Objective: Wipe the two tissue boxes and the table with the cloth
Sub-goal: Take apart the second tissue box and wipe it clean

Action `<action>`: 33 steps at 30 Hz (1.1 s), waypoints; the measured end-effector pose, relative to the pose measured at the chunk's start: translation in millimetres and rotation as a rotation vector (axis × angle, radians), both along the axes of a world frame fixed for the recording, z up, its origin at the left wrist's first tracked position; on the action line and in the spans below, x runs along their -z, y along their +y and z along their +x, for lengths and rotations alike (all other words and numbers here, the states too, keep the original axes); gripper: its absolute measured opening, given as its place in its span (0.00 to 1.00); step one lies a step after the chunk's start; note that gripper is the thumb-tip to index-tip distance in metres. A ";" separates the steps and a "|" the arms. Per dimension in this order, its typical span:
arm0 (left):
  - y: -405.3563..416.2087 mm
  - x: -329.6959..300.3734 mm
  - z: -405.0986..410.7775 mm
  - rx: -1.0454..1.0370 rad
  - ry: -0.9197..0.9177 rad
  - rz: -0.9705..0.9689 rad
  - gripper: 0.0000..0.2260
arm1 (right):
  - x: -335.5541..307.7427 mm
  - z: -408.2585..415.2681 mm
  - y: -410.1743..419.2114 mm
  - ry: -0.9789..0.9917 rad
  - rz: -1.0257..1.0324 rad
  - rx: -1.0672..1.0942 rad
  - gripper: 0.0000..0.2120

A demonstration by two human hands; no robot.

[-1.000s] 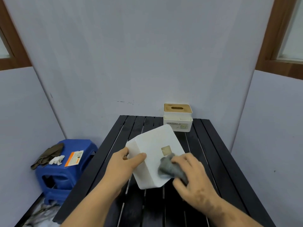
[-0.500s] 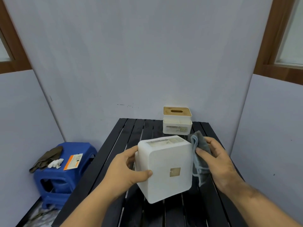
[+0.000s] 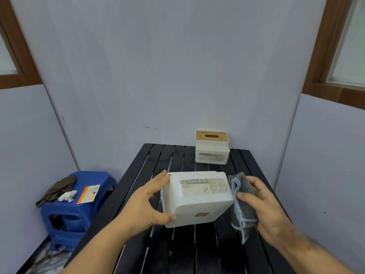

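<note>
A white tissue box (image 3: 197, 202) is lifted above the black slatted table (image 3: 177, 250), tipped so its labelled side faces up and its base faces me. My left hand (image 3: 146, 204) grips its left end, thumb on the base and fingers behind. My right hand (image 3: 262, 206) holds a folded grey-blue cloth (image 3: 242, 202) against the box's right end. A second white tissue box (image 3: 212, 148) with a wooden lid stands at the table's far right, near the wall.
A blue plastic stool (image 3: 75, 210) stands left of the table, carrying a dark rag, a crumpled white tissue and an orange-white packet. Grey partition walls close in on the left, back and right. Debris lies on the floor by the stool.
My left hand has rotated the box so its labelled side now faces up. My right hand moved the cloth from the base round to the box's right end.
</note>
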State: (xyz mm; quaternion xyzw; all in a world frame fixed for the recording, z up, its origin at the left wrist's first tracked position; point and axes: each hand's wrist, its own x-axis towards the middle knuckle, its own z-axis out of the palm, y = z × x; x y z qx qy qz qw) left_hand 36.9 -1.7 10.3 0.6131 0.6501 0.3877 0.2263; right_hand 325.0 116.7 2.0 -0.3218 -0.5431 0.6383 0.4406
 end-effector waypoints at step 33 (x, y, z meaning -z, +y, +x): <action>-20.9 20.1 48.7 -0.043 -0.424 0.130 0.15 | -23.9 4.0 -3.7 -0.717 0.832 0.084 0.18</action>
